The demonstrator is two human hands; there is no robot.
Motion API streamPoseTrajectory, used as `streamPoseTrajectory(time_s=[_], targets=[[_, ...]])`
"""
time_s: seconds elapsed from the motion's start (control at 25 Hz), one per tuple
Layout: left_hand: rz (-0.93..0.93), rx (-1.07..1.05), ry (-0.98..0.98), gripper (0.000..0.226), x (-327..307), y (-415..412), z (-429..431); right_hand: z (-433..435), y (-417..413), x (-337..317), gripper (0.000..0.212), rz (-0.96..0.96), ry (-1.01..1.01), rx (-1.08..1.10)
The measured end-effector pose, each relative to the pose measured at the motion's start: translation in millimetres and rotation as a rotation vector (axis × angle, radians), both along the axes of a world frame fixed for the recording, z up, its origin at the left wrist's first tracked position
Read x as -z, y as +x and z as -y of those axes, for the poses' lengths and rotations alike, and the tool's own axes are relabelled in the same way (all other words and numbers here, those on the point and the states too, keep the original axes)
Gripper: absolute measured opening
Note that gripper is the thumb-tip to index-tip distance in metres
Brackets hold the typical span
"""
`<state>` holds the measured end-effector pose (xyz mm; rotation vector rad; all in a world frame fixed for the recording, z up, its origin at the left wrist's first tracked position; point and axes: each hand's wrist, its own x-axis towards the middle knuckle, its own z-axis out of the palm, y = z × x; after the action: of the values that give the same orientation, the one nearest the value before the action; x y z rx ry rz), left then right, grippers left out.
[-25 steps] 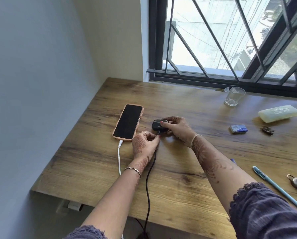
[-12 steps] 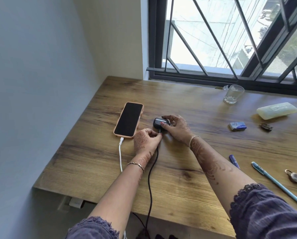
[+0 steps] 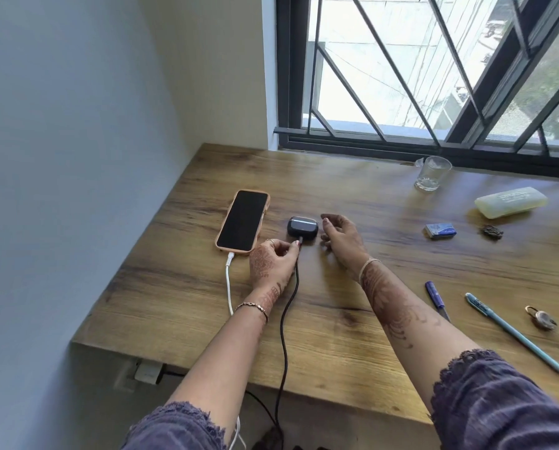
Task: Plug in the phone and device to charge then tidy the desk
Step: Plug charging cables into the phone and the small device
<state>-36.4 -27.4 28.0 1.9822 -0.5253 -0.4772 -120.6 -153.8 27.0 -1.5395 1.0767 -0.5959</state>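
**Table** (image 3: 336,358): wood-grain top filling the centre and right of the frame, set below a barred window (image 3: 401,76).

**Phone** (image 3: 242,219): peach case, dark screen facing up, flat on the table left of centre. A white cable (image 3: 229,287) is plugged into its lower end and runs off the near edge.

**Black device** (image 3: 302,226): small and rounded, flat on the table just right of the phone. A black cable (image 3: 286,319) enters its lower side and trails down past the table's edge.

**Left hand** (image 3: 271,263): below the phone. Grip narrow, with thumb and forefinger pinching the black cable's plug right at the device.

**Right hand** (image 3: 341,237): just right of the black device, apart from it. Grip loose, fingers half curled and holding nothing.

**Other items, right part of the frame:**
- Clear glass (image 3: 432,173) near the window frame.
- Pale yellow translucent case (image 3: 510,202).
- Small blue box (image 3: 440,230).
- Small dark object (image 3: 491,231), too small to identify.
- Purple pen (image 3: 435,298).
- Light blue pen (image 3: 511,331).
- Padlock (image 3: 540,319).
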Motion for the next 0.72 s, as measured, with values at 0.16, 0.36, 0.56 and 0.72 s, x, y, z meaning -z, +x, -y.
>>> streamPoseTrajectory(time_s=[0.16,0.36,0.56,0.72], targets=[[0.155,0.148,0.132,0.015,-14.7,-8.9,-15.3,-19.2,-12.8,1.8,0.009,-0.043,-0.078,0.006],[0.272,0.117,0.165,0.016,-31.1,-29.5,-50.2,-60.3,-32.3,-16.2,0.012,-0.018,-0.153,-0.085],[0.291,-0.02,0.101,0.014,-36.8,-47.5,-106.3,-116.6,-39.5,-21.6,0.017,0.037,-0.183,-0.167],[0.295,-0.138,0.09,0.011,-33.7,-41.2,-165.5,-181.8,-29.9,-20.3,0.019,0.084,-0.155,-0.19]])
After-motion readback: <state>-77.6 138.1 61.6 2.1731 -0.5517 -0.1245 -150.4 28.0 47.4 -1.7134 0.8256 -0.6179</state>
